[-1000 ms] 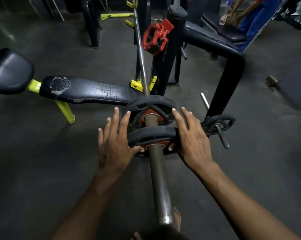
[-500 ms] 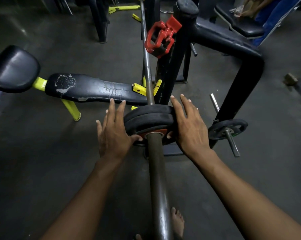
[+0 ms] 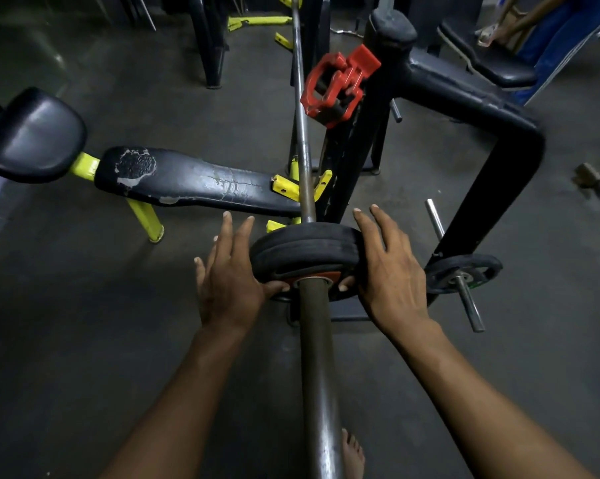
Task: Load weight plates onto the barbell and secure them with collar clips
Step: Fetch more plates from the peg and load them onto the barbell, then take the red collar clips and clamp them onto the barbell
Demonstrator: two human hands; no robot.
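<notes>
Head view shows my left hand (image 3: 227,281) and right hand (image 3: 390,271) flanking 2 weight plates (image 3: 305,248) seated together on the barbell (image 3: 317,357). Each grip is spread, fingers straight along the rims, thumbs pressing the near face. The bar's long axis runs straight away from me, and the plates sit far up the sleeve by the yellow rack hook (image 3: 321,183). The red collar clip (image 3: 336,86) hangs on the black upright (image 3: 353,174) ahead, right of the bar, so my right hand seems nearer for fetching it.

Gym, bench (image 3: 195,183), barbell (image 3: 317,357), weight plates (image 3: 305,248)
</notes>
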